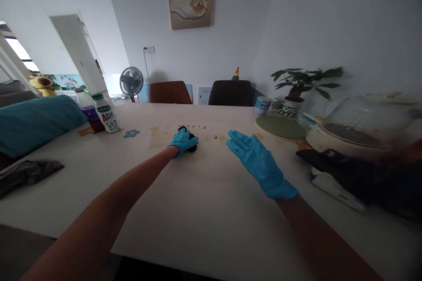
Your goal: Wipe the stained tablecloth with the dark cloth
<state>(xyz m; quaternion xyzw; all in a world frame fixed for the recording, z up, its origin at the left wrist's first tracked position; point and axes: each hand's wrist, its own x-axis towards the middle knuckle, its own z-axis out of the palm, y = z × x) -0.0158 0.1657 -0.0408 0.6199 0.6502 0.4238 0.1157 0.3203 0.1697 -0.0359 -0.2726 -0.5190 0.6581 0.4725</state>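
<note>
My left hand (pixel 182 139), in a blue glove, presses a black, bunched-up cloth (pixel 193 146) against the white tabletop (pixel 184 202). The fingers are curled over it and cover most of it. Just beyond the cloth, small dark letters (pixel 199 127) are printed on the table covering, along with faded yellowish shapes. Also gloved in blue, my right hand (pixel 259 162) hovers over the table to the right. Its fingers are stretched out and nothing is in them.
At the left stand a white bottle with a green cap (pixel 107 116) and a dark cloth (pixel 29 173). On the right are a green round mat (pixel 280 126), a potted plant (pixel 292 99), a can (pixel 262 105) and a glass-lidded pot (pixel 356 127). Two chairs (pixel 231 93) stand behind the table.
</note>
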